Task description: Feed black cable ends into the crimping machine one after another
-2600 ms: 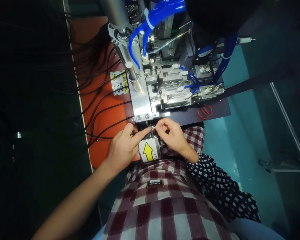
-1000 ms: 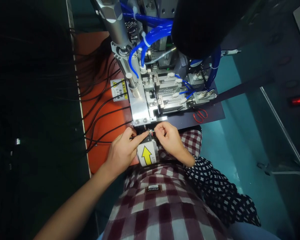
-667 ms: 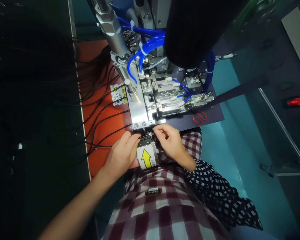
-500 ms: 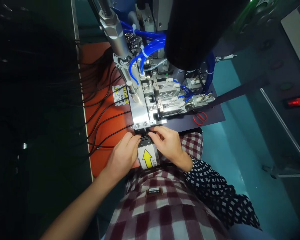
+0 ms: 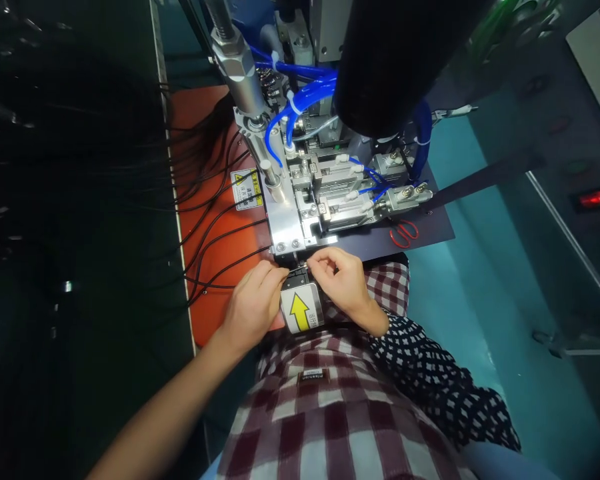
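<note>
My left hand [image 5: 254, 297] is closed in a pinch beside the front end of the machine's track; what its fingertips grip is hidden. My right hand [image 5: 344, 280] pinches a small silvery piece [image 5: 303, 267], too small to name, just across from the left fingertips. Both hands meet over a black feed block [image 5: 296, 279]. Below it is a white label with a yellow arrow [image 5: 300, 310] pointing toward the machine. Right ahead of my fingers is the metal machine's top plate [image 5: 286, 230], held by screws.
Several black cables [image 5: 215, 237] run over the orange mat [image 5: 205, 267] on the left. Red-handled scissors [image 5: 404, 234] lie on the dark base plate at right. Blue air tubes [image 5: 310, 93], small cylinders [image 5: 350, 207] and a large black tube [image 5: 380, 73] stand ahead. A red-lit switch [image 5: 599, 199] is far right.
My right fingers have drawn back slightly from the machine's front end, and a small silvery piece now shows at their tips. My left hand stays pinched beside the block. The view has shifted slightly.
</note>
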`<state>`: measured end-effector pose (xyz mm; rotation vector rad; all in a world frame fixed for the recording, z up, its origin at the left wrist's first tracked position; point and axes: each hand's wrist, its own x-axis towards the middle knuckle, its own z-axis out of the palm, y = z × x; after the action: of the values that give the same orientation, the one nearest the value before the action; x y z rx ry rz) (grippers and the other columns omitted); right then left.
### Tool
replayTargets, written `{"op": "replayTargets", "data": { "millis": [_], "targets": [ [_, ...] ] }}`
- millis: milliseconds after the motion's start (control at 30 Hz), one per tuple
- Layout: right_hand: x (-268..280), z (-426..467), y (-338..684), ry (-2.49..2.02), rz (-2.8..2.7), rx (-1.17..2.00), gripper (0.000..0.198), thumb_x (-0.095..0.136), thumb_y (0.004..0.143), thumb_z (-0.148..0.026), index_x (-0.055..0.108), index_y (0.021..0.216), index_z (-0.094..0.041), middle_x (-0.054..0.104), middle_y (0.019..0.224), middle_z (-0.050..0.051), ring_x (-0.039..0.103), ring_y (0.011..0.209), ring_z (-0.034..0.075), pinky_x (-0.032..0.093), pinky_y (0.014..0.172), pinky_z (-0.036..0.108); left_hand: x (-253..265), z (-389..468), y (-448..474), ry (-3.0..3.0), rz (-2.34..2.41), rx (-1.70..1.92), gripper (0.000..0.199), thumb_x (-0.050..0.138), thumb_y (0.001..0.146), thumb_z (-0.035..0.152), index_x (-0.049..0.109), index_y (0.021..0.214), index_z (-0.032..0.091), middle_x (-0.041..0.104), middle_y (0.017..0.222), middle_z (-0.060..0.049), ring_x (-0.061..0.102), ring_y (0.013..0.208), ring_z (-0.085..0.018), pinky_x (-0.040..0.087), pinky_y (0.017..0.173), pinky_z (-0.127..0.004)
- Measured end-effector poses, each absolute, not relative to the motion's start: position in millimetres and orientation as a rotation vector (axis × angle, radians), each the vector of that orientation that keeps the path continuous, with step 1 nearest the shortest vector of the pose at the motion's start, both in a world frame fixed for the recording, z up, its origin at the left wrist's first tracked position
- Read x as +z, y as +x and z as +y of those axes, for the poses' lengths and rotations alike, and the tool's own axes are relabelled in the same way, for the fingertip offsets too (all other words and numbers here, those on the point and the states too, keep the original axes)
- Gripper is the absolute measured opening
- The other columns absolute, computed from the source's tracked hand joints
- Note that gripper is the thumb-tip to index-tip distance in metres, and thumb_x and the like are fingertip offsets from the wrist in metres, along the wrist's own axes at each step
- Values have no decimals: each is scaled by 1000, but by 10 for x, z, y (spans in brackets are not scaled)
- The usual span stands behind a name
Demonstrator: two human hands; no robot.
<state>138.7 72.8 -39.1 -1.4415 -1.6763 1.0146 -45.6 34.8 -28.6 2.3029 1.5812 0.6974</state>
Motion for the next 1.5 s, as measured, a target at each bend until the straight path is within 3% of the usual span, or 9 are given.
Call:
{"op": "replayTargets", "data": {
  "millis": [133, 333, 567, 767, 900, 1167, 1333, 1500],
  "targets": [
    [-420, 742, 1401, -1446, -1565, 1227, 17, 58, 87, -30, 63, 76, -18, 56, 61, -2, 49, 52, 11, 39, 51, 24, -292, 342, -460, 2302, 1612, 676, 21, 44, 93, 13, 64, 100, 17, 59, 84, -5, 58, 77, -16, 50, 70, -27],
    [-469, 724, 1378, -1459, -1492, 1282, 17, 58, 86, -31, 59, 76, -18, 56, 63, -2, 49, 55, 10, 40, 53, 23, -270, 297, -454, 2382, 1663, 603, 24, 46, 91, 10, 65, 104, 15, 62, 87, -7, 59, 81, -18, 50, 71, -29],
    [-609, 785, 1412, -1400, -1131, 1722, 21, 63, 80, -36, 57, 74, -17, 46, 52, -6, 38, 43, 8, 31, 40, 21, -278, 263, -475, 2416, 1723, 639, 27, 48, 89, 8, 68, 105, 17, 60, 91, -7, 59, 83, -17, 51, 70, -27],
    [-604, 617, 1485, -1473, -1301, 1367, 21, 63, 83, -37, 62, 77, -17, 54, 61, -3, 45, 51, 9, 36, 46, 22, -295, 276, -481, 2372, 1696, 689, 26, 49, 88, 8, 69, 104, 15, 60, 88, -7, 60, 81, -17, 50, 68, -27],
    [-508, 520, 1429, -1487, -1404, 1355, 22, 65, 82, -38, 68, 78, -17, 61, 64, 0, 51, 54, 11, 41, 50, 23, -287, 278, -479, 2349, 1709, 686, 27, 47, 90, 10, 68, 105, 19, 59, 87, -5, 59, 80, -16, 50, 67, -26],
    [-351, 610, 1444, -1487, -1775, 950, 11, 58, 84, -22, 65, 76, -19, 63, 68, 1, 53, 57, 12, 44, 56, 24, -286, 296, -480, 2328, 1698, 677, 25, 45, 90, 10, 67, 100, 17, 61, 85, -6, 59, 81, -17, 49, 71, -28],
    [-322, 704, 1533, -1363, -1906, 1004, 11, 54, 87, -22, 62, 79, -18, 61, 71, 1, 55, 63, 12, 42, 59, 24, -288, 294, -483, 2323, 1713, 652, 25, 45, 89, 9, 67, 100, 17, 59, 85, -5, 59, 80, -17, 48, 70, -27],
    [-407, 812, 1592, -1274, -1839, 1288, 11, 55, 88, -24, 60, 79, -19, 55, 66, -3, 51, 57, 10, 41, 56, 24, -272, 294, -480, 2387, 1722, 633, 24, 46, 90, 10, 67, 99, 18, 61, 86, -6, 58, 81, -18, 45, 70, -29]
  ]
}}
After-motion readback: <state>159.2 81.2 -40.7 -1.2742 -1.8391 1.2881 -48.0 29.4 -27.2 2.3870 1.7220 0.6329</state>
